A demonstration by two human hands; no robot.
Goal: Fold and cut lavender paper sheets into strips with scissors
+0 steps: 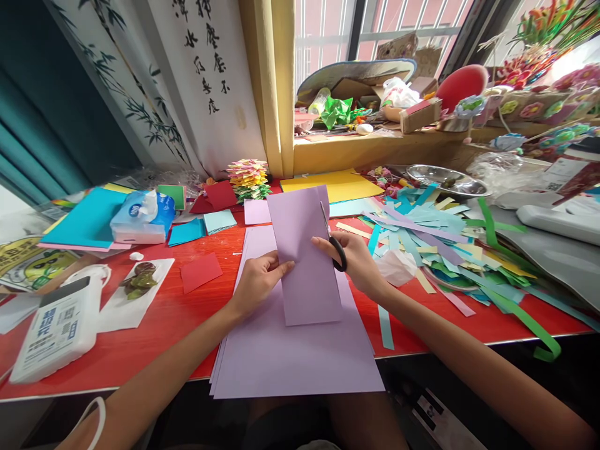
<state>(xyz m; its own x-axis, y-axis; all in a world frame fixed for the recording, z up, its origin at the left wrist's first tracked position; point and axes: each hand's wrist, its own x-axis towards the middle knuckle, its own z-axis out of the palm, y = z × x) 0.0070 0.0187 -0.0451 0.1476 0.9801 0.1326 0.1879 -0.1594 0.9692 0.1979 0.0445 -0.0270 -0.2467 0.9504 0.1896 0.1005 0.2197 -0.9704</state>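
The sheet point(307, 275) is smooth, matt paper; the scissors point(344, 256) have metal blades and plastic handles. The tabletop point(206, 334) looks glossy, the bowl point(424, 174) polished metal, the tissue pack point(140, 219) shiny plastic, the curtain point(32, 144) cloth.

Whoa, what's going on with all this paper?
Someone's left hand is holding a narrow purple sheet. The right hand has black-handled scissors at that sheet's right edge. Larger purple sheets lie underneath on the red table, with a messy pile of coloured strips to the right.
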